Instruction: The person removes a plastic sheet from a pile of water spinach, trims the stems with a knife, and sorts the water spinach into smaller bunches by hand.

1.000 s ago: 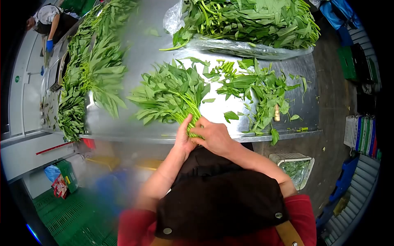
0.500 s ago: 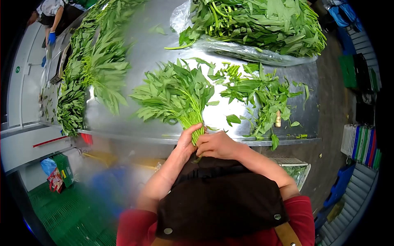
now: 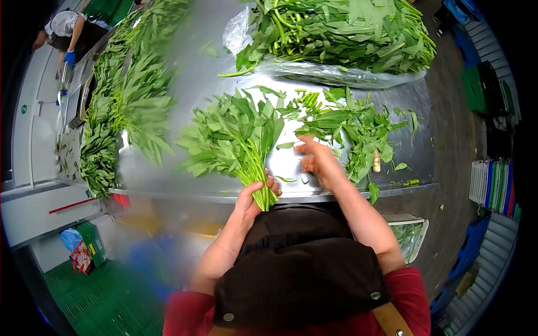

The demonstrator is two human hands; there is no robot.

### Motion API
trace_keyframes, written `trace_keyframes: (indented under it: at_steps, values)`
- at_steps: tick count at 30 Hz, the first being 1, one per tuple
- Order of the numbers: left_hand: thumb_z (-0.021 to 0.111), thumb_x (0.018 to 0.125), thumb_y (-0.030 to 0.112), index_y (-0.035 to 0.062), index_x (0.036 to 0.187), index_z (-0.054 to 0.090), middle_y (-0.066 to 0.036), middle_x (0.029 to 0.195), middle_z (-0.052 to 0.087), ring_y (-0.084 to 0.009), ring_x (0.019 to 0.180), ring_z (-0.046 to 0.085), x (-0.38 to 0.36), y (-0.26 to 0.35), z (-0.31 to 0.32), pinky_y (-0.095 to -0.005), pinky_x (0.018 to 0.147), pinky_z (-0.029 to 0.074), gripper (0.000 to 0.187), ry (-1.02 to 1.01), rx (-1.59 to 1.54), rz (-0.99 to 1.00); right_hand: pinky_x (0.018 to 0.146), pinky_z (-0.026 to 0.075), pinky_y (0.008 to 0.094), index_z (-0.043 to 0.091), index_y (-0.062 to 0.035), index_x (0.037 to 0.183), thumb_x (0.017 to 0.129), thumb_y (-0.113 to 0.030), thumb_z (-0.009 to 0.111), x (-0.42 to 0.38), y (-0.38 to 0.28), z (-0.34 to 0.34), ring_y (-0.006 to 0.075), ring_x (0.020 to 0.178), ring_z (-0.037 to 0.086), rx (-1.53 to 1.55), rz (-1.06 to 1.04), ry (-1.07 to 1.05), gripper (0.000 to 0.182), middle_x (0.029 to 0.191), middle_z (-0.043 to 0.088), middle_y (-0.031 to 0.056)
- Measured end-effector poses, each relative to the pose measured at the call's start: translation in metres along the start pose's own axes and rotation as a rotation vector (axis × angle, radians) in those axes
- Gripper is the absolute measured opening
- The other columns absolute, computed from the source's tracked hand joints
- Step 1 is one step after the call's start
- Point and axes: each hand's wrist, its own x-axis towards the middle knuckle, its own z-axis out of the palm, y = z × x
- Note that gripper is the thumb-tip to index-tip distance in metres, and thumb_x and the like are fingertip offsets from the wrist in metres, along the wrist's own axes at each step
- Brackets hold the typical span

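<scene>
My left hand is wrapped round the stems of a bunch of leafy greens, near the front edge of the metal table. The leaves fan out up and to the left, and the cut ends stick out below my fingers. Right of the bunch, my right hand hovers over the table with its fingers apart and nothing in them. Beyond it lie loose leaves and stem pieces. A short light-coloured object lies among them; I cannot make out what it is.
A large pile of greens sits on clear plastic at the back. More greens line the table's left side. A person with a blue glove is at the far left. Green crates stand at the right.
My right hand has let go of the stems and moved up and right over the table, its fingers now apart. My left hand still holds the bunch.
</scene>
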Motion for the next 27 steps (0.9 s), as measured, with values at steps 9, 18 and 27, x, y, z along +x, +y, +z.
trace_keyframes:
  at_steps: [9,18,27]
  values:
    - [0.068,0.067,0.008,0.0066,0.111,0.053,-0.008,0.085,0.059,-0.0218,0.07,0.055,-0.011,0.0,-0.01,-0.0413,0.074,0.049,0.047,0.09,0.103,-0.04,0.048,0.04,0.0197,0.066,0.0006,0.097,0.083,-0.016,0.069,0.007,0.063,0.032,0.0051,0.055,0.05,-0.327,-0.098,-0.24,0.021,0.072,0.064,0.0012]
    - [0.066,0.07,0.009,0.0006,0.106,0.055,-0.01,0.084,0.061,-0.0258,0.072,0.06,-0.014,0.001,-0.017,-0.0408,0.072,0.052,0.039,0.096,0.136,-0.047,0.049,0.038,0.0196,0.059,-0.0053,0.093,0.088,-0.02,0.063,0.001,0.053,0.026,0.0078,0.057,0.059,-0.531,-0.045,-0.596,0.016,0.069,0.066,0.004]
    - [0.063,0.073,0.012,0.0021,0.113,0.049,-0.011,0.091,0.058,-0.0263,0.081,0.058,-0.022,0.017,-0.02,-0.0422,0.077,0.05,0.043,0.103,0.209,-0.08,0.059,0.043,0.0212,0.063,-0.0066,0.101,0.085,-0.029,0.068,0.013,0.076,0.034,0.0056,0.064,0.055,-0.619,-0.243,-0.439,0.028,0.073,0.065,-0.0001]
